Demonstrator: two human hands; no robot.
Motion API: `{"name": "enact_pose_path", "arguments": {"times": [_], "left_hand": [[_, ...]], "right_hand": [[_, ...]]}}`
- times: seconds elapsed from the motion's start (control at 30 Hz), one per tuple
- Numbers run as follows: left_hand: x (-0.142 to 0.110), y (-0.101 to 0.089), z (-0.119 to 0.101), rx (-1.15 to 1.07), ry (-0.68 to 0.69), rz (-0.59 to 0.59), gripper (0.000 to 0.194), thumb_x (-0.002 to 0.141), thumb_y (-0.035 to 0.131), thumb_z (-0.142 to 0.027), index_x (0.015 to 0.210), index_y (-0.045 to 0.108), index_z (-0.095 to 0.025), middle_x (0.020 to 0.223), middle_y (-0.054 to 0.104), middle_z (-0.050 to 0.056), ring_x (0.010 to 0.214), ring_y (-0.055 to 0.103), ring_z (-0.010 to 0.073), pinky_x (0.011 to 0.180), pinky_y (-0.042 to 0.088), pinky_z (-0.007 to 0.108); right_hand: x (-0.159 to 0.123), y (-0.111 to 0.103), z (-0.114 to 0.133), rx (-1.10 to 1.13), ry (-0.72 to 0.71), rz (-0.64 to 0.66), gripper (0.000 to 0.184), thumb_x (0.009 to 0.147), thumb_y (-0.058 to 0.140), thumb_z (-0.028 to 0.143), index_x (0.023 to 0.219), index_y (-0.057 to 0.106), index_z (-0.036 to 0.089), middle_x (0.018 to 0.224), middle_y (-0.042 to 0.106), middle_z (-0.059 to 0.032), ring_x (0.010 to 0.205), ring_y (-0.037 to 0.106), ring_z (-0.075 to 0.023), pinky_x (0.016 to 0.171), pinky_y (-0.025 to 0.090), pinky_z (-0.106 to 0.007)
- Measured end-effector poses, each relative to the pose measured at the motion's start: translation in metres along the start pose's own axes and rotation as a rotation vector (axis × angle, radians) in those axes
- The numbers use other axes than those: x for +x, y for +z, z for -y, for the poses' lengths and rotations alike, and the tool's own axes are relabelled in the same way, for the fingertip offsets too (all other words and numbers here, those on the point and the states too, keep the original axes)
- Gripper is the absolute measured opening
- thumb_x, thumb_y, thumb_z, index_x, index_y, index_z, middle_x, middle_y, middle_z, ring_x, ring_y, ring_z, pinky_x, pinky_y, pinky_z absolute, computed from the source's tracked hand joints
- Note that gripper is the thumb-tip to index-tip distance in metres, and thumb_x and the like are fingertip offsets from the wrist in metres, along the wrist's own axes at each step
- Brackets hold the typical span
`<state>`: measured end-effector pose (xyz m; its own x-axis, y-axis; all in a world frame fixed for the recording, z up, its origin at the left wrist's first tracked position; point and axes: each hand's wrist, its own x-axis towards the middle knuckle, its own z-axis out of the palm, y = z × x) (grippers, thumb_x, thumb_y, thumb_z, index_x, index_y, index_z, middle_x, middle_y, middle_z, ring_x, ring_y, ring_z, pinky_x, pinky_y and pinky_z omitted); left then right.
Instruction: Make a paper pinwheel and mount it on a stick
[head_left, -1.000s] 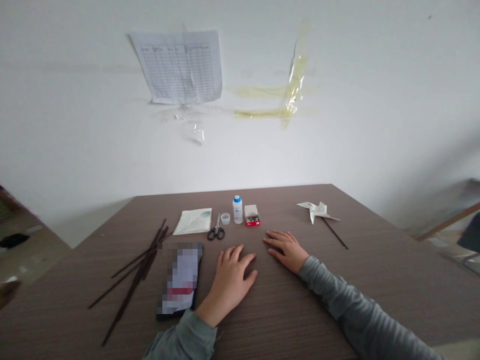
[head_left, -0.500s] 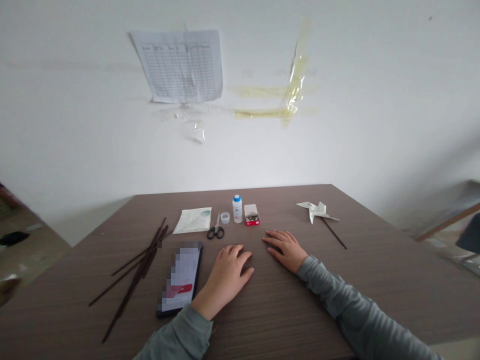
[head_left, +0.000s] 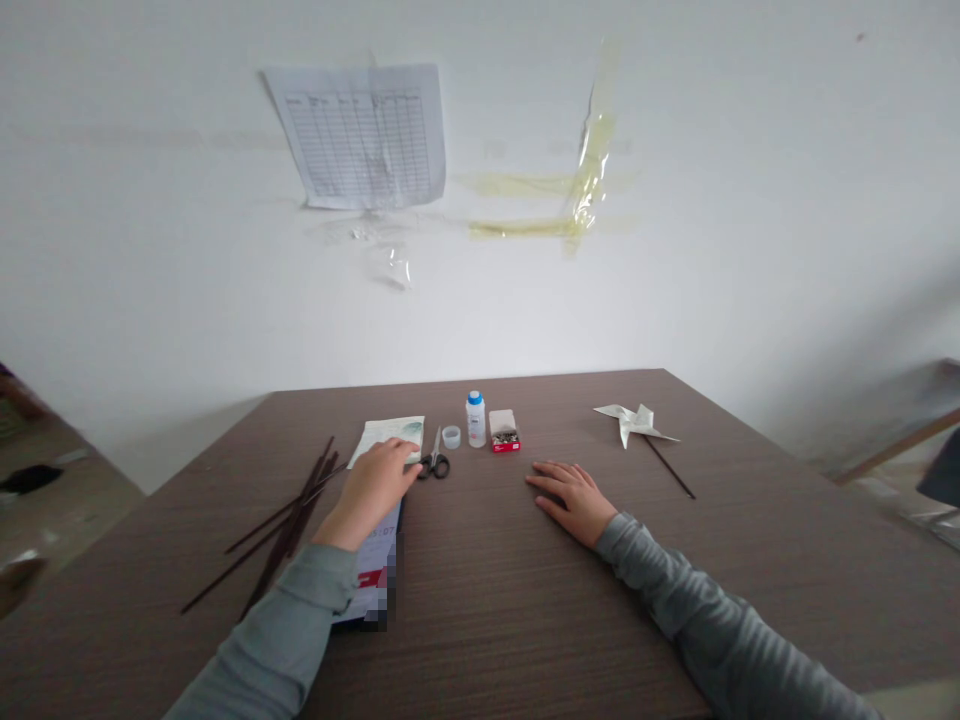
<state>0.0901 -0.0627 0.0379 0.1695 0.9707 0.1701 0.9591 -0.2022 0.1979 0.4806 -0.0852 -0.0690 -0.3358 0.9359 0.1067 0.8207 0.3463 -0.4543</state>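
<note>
White plaster wall rises behind a wood-grain brown bench [head_left: 525, 620], with a ruled paper chart [head_left: 358, 137] and strips of yellowed tape [head_left: 592, 150] stuck above it. The person's left hand [head_left: 373, 485] reaches palm-down over the near edge of a pale paper sheet [head_left: 390, 438], beside the finger loops of black-handled scissors [head_left: 433, 466]. Its fingers [head_left: 397, 455] lie close together on the sheet, so the grip looks narrow, but I cannot tell whether they are pinching the paper. The right hand [head_left: 570, 495] lies flat and open on the bare bench, holding nothing, with a paper pinwheel [head_left: 628, 422] on a dark stick well off to its right.

Thin dark sticks [head_left: 289, 530] lie in a loose pile left of the left forearm, which crosses a smartphone [head_left: 379, 570]. Beyond the scissors stand a small clear cup [head_left: 451, 436], a blue-capped white bottle [head_left: 475, 420] and an open red box of pins [head_left: 504, 432].

A careless sweep of the left arm could scatter the sticks, while a knock could tip the narrow bottle or spill the pins. Only a partial ":07" shows on the pixelated phone; no brand or label is legible.
</note>
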Motion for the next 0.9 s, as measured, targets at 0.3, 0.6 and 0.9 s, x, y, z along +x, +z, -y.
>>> {"name": "enact_pose_path", "arguments": {"times": [0.3, 0.6, 0.9], "left_hand": [[0.029, 0.001, 0.033, 0.04, -0.078, 0.029, 0.044, 0.102, 0.086, -0.023, 0.146, 0.096, -0.024, 0.169, 0.092, 0.016, 0.162, 0.084, 0.0393, 0.142, 0.061, 0.044], [0.032, 0.011, 0.04, -0.005, -0.094, 0.068, 0.033, 0.108, 0.083, -0.031, 0.136, 0.101, -0.029, 0.156, 0.098, 0.013, 0.153, 0.09, 0.0391, 0.133, 0.065, 0.042], [0.035, 0.014, 0.045, -0.003, -0.05, 0.065, 0.036, 0.114, 0.065, -0.026, 0.122, 0.1, -0.027, 0.142, 0.102, 0.014, 0.139, 0.094, 0.0356, 0.12, 0.068, 0.039]], "right_hand": [[0.001, 0.004, -0.004, 0.009, -0.017, -0.012, 0.052, 0.121, 0.072, 0.046, 0.17, 0.089, 0.042, 0.191, 0.076, -0.0103, 0.182, 0.065, -0.0461, 0.155, 0.042, -0.085], [0.001, 0.0, -0.001, -0.004, -0.001, 0.006, 0.052, 0.121, 0.074, 0.047, 0.171, 0.089, 0.042, 0.192, 0.075, -0.0105, 0.184, 0.064, -0.0466, 0.156, 0.041, -0.084], [0.0, -0.001, 0.0, -0.006, -0.009, 0.0, 0.051, 0.121, 0.075, 0.046, 0.17, 0.089, 0.042, 0.192, 0.075, -0.0102, 0.183, 0.065, -0.0462, 0.156, 0.043, -0.083]]}}
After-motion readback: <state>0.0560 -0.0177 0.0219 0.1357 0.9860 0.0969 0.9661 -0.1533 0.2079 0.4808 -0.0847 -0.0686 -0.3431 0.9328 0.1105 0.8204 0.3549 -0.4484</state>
